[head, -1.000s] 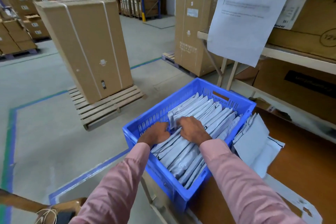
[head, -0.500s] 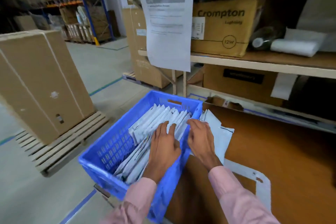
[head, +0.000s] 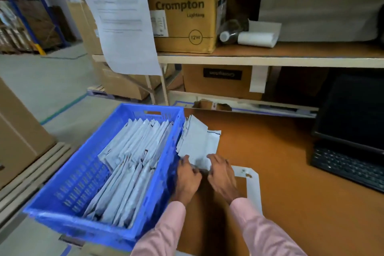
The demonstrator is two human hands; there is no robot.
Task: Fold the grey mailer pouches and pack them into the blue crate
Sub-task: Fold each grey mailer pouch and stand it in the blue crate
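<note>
The blue crate (head: 68,185) sits at the left end of the brown tabletop (head: 291,183), filled with several folded grey mailer pouches (head: 133,158) standing in rows. A small pile of loose grey pouches (head: 197,141) lies on the table just right of the crate. My left hand (head: 188,176) and my right hand (head: 221,174) are both at the near edge of that pile, fingers curled on the top pouch's lower edge. The pouch's near corner is hidden under my fingers.
A black keyboard (head: 349,166) and dark monitor (head: 353,114) stand at the table's right. Shelves behind hold a Crompton carton (head: 182,18), a bottle and a paper roll. A printed sheet (head: 122,23) hangs at the left post. Large cartons on pallets stand on the floor, left.
Both hands have left the crate and moved right onto the loose pouch pile. My view has swung to the right, toward the table and shelves.
</note>
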